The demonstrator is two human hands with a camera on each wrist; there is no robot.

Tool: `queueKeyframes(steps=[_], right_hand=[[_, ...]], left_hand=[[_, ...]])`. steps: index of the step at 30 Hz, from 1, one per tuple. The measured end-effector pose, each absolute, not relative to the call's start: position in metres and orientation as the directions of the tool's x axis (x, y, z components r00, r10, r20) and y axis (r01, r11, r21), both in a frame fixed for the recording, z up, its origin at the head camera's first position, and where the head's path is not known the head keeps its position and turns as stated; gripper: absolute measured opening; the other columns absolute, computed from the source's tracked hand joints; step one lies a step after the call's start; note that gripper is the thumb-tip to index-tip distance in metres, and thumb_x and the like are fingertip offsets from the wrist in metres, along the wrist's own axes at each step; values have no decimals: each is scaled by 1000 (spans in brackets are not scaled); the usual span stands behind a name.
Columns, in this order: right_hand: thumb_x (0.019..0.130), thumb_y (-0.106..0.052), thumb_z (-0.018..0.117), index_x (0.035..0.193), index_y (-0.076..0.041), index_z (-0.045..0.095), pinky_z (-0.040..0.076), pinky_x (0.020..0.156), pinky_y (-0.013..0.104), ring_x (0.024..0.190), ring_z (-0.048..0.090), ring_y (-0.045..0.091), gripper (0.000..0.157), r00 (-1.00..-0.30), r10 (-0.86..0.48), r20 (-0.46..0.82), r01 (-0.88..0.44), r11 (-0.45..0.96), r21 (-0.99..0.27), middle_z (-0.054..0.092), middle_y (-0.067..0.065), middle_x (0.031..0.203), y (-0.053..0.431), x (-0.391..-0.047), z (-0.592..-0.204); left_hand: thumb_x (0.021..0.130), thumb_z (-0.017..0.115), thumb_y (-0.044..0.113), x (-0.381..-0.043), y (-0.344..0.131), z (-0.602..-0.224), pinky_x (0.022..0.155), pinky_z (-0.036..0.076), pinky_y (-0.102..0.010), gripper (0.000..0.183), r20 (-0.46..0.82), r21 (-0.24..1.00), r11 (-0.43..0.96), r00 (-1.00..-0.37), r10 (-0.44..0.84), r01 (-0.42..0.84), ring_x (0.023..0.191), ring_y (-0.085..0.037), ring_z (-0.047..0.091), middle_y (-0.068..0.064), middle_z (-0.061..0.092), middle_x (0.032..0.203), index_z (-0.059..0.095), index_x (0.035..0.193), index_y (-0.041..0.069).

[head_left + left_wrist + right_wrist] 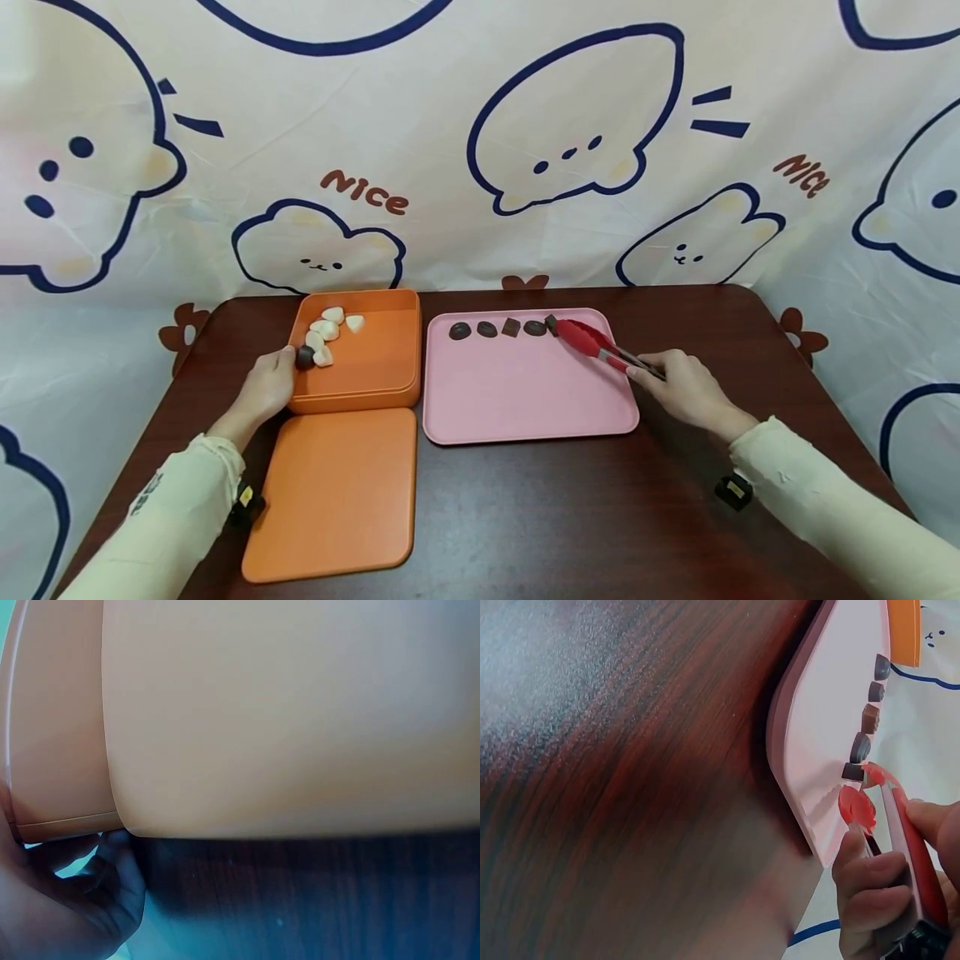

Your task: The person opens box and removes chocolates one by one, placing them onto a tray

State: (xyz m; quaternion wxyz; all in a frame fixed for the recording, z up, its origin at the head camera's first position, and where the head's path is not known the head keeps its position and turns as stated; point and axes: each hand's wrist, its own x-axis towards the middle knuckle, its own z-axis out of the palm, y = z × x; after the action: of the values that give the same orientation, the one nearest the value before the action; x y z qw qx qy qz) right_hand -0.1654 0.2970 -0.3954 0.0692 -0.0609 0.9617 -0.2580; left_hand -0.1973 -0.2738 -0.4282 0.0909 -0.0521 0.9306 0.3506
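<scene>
My right hand (686,390) holds a pair of red-tipped tongs (581,338) over the right part of a pink tray (517,392). In the right wrist view the tongs' red tips (857,808) stand apart, beside a dark square chocolate (853,772) at the end of a row. Several dark chocolates (487,330), oval and square, line the tray's far side. My left hand (264,385) grips the left wall of an orange box (375,367). Inside that box lie several white chocolates (325,329) and one dark round piece (304,357), close to my left thumb.
An orange lid (337,500) lies flat in front of the box, left of the tray. Everything stands on a dark wooden table (525,517). A white printed cloth (435,150) hangs behind and at both sides.
</scene>
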Motion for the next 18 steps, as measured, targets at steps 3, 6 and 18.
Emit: queueKeyframes(steps=[3, 6, 18], right_hand=[[102, -27, 62, 122, 0, 70, 33, 45, 26, 52, 41, 12, 35, -984, -155, -86, -90, 857, -507, 46, -2, 61, 296, -166, -395], [103, -27, 61, 118, 0, 72, 33, 45, 25, 51, 41, 10, 33, -983, -165, -78, -99, 843, -528, 56, 3, 65, 296, -167, -395], [103, -25, 60, 123, 7, 67, 36, 46, 26, 56, 46, 13, 38, -979, -147, -141, -45, 830, -556, 68, 12, 76, 303, -168, -392]], left_hand=[[109, 4, 38, -197, -274, -428, 92, 41, -54, 68, -204, 644, 748, -978, -33, -159, 116, -43, 48, -35, 47, 127, 51, 117, -10], [109, 3, 39, -197, -274, -428, 93, 41, -55, 70, -210, 645, 747, -977, -32, -164, 117, -44, 47, -36, 46, 130, 50, 123, -11], [109, 4, 38, -200, -276, -430, 101, 40, -59, 70, -214, 636, 752, -976, -40, -170, 123, -45, 46, -37, 44, 137, 48, 131, -13]])
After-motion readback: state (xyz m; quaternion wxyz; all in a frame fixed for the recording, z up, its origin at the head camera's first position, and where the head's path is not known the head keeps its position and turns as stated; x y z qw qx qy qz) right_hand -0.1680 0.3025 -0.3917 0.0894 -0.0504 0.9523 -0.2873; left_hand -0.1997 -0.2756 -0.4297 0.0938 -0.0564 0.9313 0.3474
